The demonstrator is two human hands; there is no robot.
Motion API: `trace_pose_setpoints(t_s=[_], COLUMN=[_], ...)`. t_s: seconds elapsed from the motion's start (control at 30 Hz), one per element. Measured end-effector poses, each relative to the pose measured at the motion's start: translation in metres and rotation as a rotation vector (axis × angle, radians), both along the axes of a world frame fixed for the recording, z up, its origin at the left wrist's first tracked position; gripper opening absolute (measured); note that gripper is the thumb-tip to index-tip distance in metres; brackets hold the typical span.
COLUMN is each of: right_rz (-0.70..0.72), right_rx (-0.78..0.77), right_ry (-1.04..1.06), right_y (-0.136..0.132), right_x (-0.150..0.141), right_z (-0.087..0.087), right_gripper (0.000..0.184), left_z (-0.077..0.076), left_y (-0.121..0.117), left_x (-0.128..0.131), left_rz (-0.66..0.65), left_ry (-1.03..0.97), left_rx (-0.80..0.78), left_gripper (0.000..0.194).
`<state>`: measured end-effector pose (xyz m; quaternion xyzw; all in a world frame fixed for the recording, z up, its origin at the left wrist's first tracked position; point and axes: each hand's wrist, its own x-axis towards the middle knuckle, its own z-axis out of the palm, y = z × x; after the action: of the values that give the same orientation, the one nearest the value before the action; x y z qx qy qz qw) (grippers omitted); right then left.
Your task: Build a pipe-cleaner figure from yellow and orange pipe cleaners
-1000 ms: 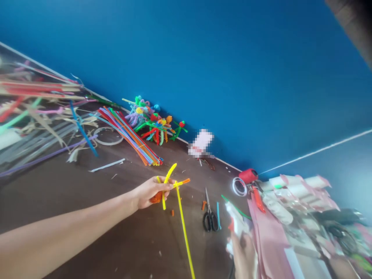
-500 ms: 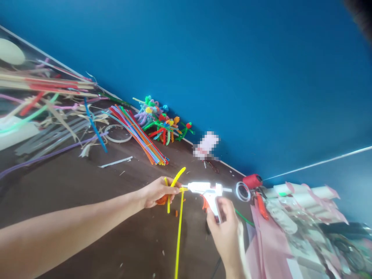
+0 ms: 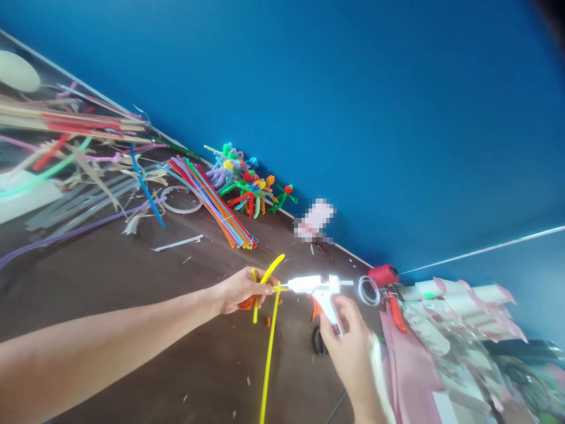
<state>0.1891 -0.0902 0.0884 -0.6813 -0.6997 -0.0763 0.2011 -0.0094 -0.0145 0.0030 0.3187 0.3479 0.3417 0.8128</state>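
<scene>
The left hand [image 3: 241, 291] was closed around a joint of yellow pipe cleaners [image 3: 268, 341], with its fingers pressed together on them and a bit of orange pipe cleaner [image 3: 247, 304] showing below. The right hand [image 3: 351, 353] was clamped around the grip of a white hot glue gun [image 3: 315, 285] with an orange trigger, its nozzle right beside the yellow joint. Both hands were above a dark brown wooden tabletop [image 3: 132, 330] that ran up to a bright blue wall [image 3: 353, 118]. Along the far edge lay a bundle of multicoloured pipe cleaners [image 3: 207, 206] and a cluster of pipe-cleaner figures [image 3: 249, 188]. Black-handled scissors [image 3: 318, 341] sat below the glue gun, partly hidden. To the right were a red spool [image 3: 383, 275], a ring of tape [image 3: 368, 291] and pink paper [image 3: 408, 365]. Blurred strips [image 3: 75, 126] filled the left.
</scene>
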Motion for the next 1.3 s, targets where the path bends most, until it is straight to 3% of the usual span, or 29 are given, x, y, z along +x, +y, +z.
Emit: trace_pose_setpoints(t_s=[0.3, 0.47, 0.53, 0.63, 0.73, 0.83, 0.9, 0.97, 1.13, 1.2, 1.3], right_rz=[-0.055, -0.348, -0.485, -0.581, -0.588, -0.579, -0.528, -0.391, 0.082, 0.176, 0.198], right_rx=[-0.035, 0.046, 0.018, -0.017, -0.011, 0.049, 0.105, 0.157, -0.361, -0.452, -0.507], right_ry=[0.117, 0.463, 0.623, 0.768, 0.699, 0.507, 0.413, 0.395, 0.733, 0.850, 0.909], right_y=[-0.001, -0.008, -0.013, -0.020, -0.024, -0.020, -0.013, -0.003, 0.022, 0.031, 0.043], right_x=[0.006, 0.038, 0.058, 0.091, 0.120, 0.130, 0.117, 0.087, -0.015, -0.042, -0.058], right_z=[-0.003, -0.010, -0.022, -0.045, -0.064, -0.070, -0.067, -0.061, -0.050, -0.051, -0.055], right_gripper=[0.024, 0.040, 0.047, 0.049, 0.039, 0.035, 0.035, 0.036, 0.028, 0.025, 0.024], left_z=[-0.001, 0.004, 0.003, -0.002, -0.004, -0.003, -0.002, -0.001, -0.002, -0.002, 0.001], left_y=[0.000, 0.000, 0.000, 0.001, 0.001, 0.001, 0.001, 0.002, 0.004, 0.005, 0.007], left_x=[0.000, -0.001, -0.001, -0.001, 0.000, -0.001, -0.001, -0.002, -0.003, -0.004, -0.006], left_rz=[-0.023, -0.011, -0.013, -0.003, 0.010, 0.016, 0.008, 0.000, 0.019, 0.015, 0.037], left_ry=[0.010, -0.008, -0.040, -0.078, -0.071, -0.082, -0.105, -0.125, -0.156, -0.160, -0.150], left_rx=[-0.006, -0.021, -0.018, -0.011, -0.029, -0.034, -0.022, -0.013, 0.004, 0.030, 0.058], left_gripper=[0.025, 0.022, 0.023, 0.026, 0.029, 0.030, 0.028, 0.028, 0.029, 0.029, 0.030])
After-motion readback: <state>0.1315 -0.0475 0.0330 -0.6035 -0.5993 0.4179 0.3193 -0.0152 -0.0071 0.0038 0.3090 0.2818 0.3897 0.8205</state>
